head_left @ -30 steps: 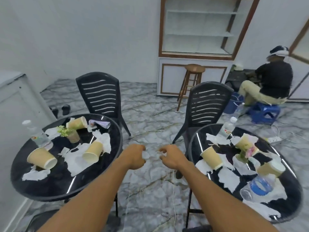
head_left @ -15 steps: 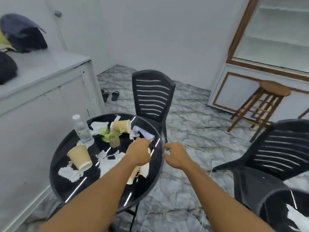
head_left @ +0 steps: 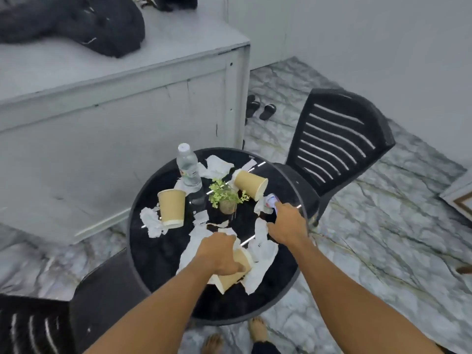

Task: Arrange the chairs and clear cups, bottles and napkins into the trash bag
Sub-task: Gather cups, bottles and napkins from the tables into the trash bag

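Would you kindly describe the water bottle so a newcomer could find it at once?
Start at the round black table beside the white cabinet. At its far-left edge, left of the small green plant, stands the water bottle. It is the only clear, white-capped item; its neighbours are tan paper cups.

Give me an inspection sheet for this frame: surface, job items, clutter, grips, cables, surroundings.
Surface: round black glass table, littered.
Job's things: three tan paper cups, one upright, one tipped, one lying under the left hand; clear plastic water bottle upright; crumpled white napkins; black slatted plastic chair.
Clutter: small green potted plant.
Grips: left hand closed on the lying cup; right hand pointing at a crumpled wrapper.
Cables: nothing seen.
Surroundings: grey cabinet; black sandals.
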Available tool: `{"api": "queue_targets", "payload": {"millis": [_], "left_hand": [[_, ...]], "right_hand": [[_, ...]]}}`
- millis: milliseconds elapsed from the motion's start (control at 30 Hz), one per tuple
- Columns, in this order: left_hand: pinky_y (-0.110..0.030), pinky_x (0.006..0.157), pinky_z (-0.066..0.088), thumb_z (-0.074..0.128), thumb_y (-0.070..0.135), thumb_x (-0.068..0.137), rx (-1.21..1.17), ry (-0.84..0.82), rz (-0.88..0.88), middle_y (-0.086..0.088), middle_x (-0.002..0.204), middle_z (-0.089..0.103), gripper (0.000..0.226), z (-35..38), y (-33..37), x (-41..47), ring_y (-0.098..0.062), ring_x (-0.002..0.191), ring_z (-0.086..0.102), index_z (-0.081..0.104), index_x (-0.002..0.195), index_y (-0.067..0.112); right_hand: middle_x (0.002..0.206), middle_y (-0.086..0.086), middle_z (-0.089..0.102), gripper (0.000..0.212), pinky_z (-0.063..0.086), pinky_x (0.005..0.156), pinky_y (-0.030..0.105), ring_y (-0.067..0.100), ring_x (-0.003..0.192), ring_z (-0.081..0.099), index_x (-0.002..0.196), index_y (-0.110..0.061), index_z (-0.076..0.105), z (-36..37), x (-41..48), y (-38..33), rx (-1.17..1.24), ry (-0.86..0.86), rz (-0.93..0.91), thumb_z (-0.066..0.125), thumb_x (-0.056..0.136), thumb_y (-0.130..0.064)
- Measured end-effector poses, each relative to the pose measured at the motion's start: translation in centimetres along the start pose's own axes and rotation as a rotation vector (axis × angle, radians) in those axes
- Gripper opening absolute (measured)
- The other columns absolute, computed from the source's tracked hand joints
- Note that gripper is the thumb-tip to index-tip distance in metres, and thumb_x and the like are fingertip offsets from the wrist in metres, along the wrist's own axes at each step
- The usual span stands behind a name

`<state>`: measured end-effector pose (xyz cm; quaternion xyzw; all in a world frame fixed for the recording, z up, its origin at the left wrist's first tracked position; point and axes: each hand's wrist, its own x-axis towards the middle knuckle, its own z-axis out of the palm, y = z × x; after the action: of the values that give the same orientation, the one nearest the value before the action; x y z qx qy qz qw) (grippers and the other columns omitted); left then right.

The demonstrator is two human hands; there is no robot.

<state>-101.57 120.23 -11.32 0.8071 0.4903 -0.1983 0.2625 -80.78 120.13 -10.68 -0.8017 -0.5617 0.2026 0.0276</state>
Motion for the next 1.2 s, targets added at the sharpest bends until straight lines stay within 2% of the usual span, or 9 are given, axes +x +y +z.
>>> {"api": "queue_targets", "payload": {"millis": [100, 200, 367, 500, 634, 800, 1034, 1134, 1200], "left_hand": [[-0.043, 0.103, 0.040, 0.066, 0.068, 0.073, 0.001, -0.019, -0.038, -0.003, 0.139, 0.052, 0.086, 0.6, 1.2, 0.4, -0.026, 0.131, 0.045, 0.043, 0.143, 0.024], [-0.042, 0.094, 0.044, 0.067, 0.065, 0.071, 0.004, -0.026, -0.081, -0.002, 0.126, 0.058, 0.079, 1.0, 2.1, 0.6, -0.026, 0.122, 0.051, 0.048, 0.135, 0.023], [-0.038, 0.082, 0.041, 0.071, 0.064, 0.068, -0.011, 0.004, -0.141, 0.000, 0.113, 0.060, 0.068, 2.3, 3.1, 0.2, -0.025, 0.110, 0.055, 0.051, 0.119, 0.024], [-0.037, 0.081, 0.043, 0.073, 0.052, 0.070, -0.005, 0.063, -0.163, 0.000, 0.114, 0.060, 0.067, 3.2, 3.5, -0.3, -0.024, 0.110, 0.054, 0.049, 0.126, 0.024], [-0.033, 0.073, 0.039, 0.071, 0.038, 0.072, -0.032, 0.116, -0.188, 0.000, 0.105, 0.060, 0.047, 3.4, 3.8, -0.7, -0.024, 0.103, 0.056, 0.051, 0.112, 0.021], [-0.036, 0.075, 0.045, 0.071, 0.044, 0.069, -0.082, 0.213, -0.204, 0.001, 0.102, 0.059, 0.051, 2.7, 3.4, -2.3, -0.023, 0.099, 0.055, 0.054, 0.112, 0.021], [-0.042, 0.090, 0.046, 0.071, 0.051, 0.071, -0.165, 0.359, -0.245, 0.002, 0.117, 0.058, 0.067, 2.6, -0.3, -8.2, -0.024, 0.112, 0.054, 0.052, 0.128, 0.021], [-0.040, 0.082, 0.049, 0.072, 0.052, 0.067, -0.220, 0.446, -0.272, 0.002, 0.110, 0.061, 0.059, 3.6, -2.9, -12.7, -0.024, 0.103, 0.057, 0.055, 0.115, 0.023], [-0.039, 0.077, 0.045, 0.073, 0.051, 0.067, -0.218, 0.499, -0.312, 0.002, 0.109, 0.061, 0.056, 4.5, -4.9, -16.5, -0.024, 0.104, 0.056, 0.054, 0.113, 0.024]], "right_hand": [[0.117, 0.008, 0.054, 0.059, 0.048, 0.082, 0.040, 0.030, 0.106, 0.054, 0.133, -0.017, 0.043, 0.9, 1.6, 1.4, -0.048, -0.019, -0.034, 0.065, 0.083, -0.039], [0.117, 0.009, 0.054, 0.067, 0.047, 0.080, 0.041, 0.032, 0.106, 0.055, 0.139, -0.018, 0.036, 1.5, 2.7, 2.9, -0.055, -0.044, -0.062, 0.067, 0.082, -0.035], [0.104, 0.009, 0.057, 0.051, 0.049, 0.070, 0.038, 0.029, 0.088, 0.059, 0.125, -0.017, 0.041, 1.8, 3.3, 4.4, -0.087, -0.044, -0.112, 0.067, 0.083, -0.028], [0.100, 0.010, 0.058, 0.050, 0.043, 0.064, 0.035, 0.029, 0.083, 0.059, 0.131, -0.019, 0.040, 2.1, 3.1, 4.9, -0.059, -0.048, -0.121, 0.061, 0.086, -0.022], [0.094, 0.010, 0.063, 0.047, 0.049, 0.064, 0.036, 0.029, 0.078, 0.060, 0.129, -0.019, 0.044, 2.1, 2.2, 4.9, -0.035, -0.051, -0.135, 0.055, 0.085, -0.011], [0.092, 0.009, 0.064, 0.048, 0.049, 0.068, 0.036, 0.029, 0.076, 0.057, 0.130, -0.019, 0.045, 0.9, -0.3, 3.9, -0.048, -0.023, -0.163, 0.052, 0.083, -0.009], [0.079, 0.001, 0.056, 0.038, 0.043, 0.063, 0.033, 0.024, 0.068, 0.053, 0.123, -0.021, 0.045, 0.3, -6.6, -0.2, -0.091, 0.052, -0.268, 0.050, 0.086, -0.018], [0.079, -0.001, 0.054, 0.042, 0.042, 0.063, 0.033, 0.024, 0.070, 0.053, 0.125, -0.023, 0.045, 1.5, -10.8, -3.6, -0.106, 0.051, -0.349, 0.049, 0.083, -0.018], [0.089, 0.002, 0.062, 0.046, 0.044, 0.066, 0.035, 0.028, 0.080, 0.059, 0.129, -0.023, 0.046, 2.6, -13.8, -6.9, -0.068, 0.037, -0.419, 0.048, 0.083, -0.019]]}}
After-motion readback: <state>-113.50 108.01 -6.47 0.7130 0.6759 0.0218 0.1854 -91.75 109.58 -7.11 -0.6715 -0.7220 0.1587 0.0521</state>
